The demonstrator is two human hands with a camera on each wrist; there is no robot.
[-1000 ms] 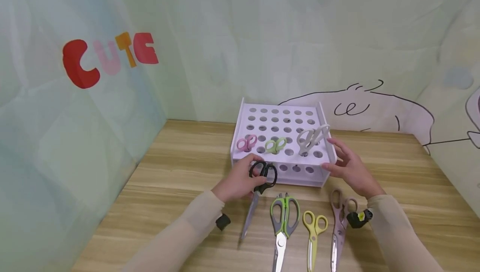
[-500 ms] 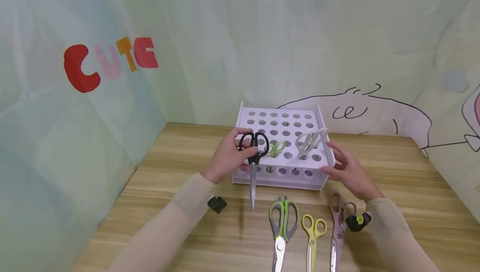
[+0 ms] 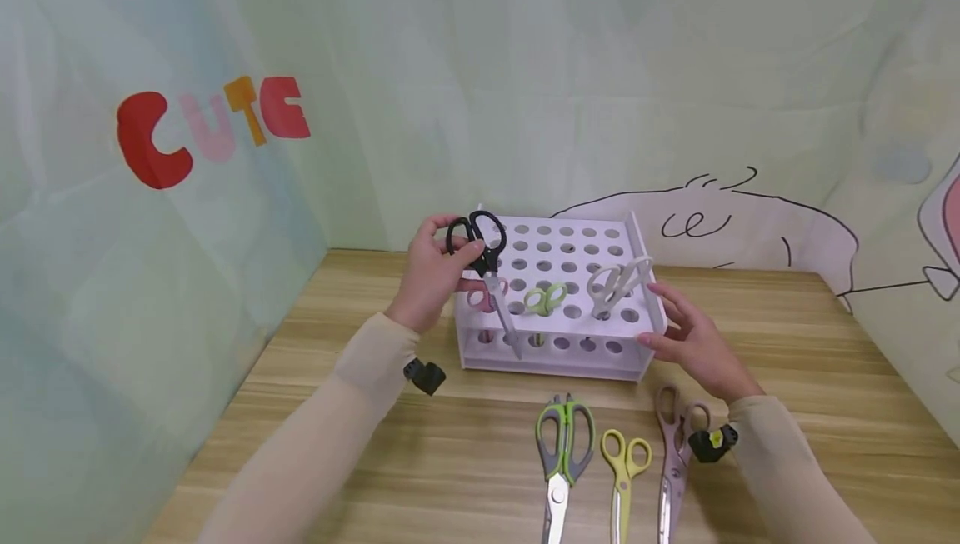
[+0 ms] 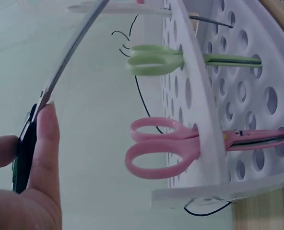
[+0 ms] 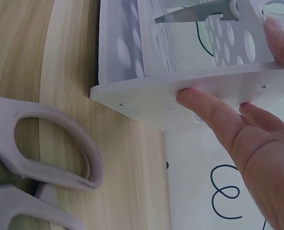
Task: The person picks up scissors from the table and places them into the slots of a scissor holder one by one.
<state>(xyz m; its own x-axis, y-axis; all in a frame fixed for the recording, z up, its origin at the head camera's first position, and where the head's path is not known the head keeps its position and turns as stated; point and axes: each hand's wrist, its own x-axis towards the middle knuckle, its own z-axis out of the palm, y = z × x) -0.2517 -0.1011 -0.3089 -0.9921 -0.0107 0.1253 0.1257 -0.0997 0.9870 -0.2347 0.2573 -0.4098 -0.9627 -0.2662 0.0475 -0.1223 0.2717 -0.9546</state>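
Left hand [image 3: 423,281]: fingers clamped on black scissors [image 3: 487,259], which I see held above the white rack's [image 3: 555,368] nine-to-ten o'clock side, blade angled toward five. Right hand [image 3: 697,348]: fingers apart, touching rack wall at three to four. Pink scissors [image 4: 190,146] slotted at eight. Yellow scissors [image 3: 623,477] on tabletop [image 3: 780,344], toward five.

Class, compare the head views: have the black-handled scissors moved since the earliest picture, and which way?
Yes. Against the white rack, the black-handled scissors have moved up and to the left in the head view.
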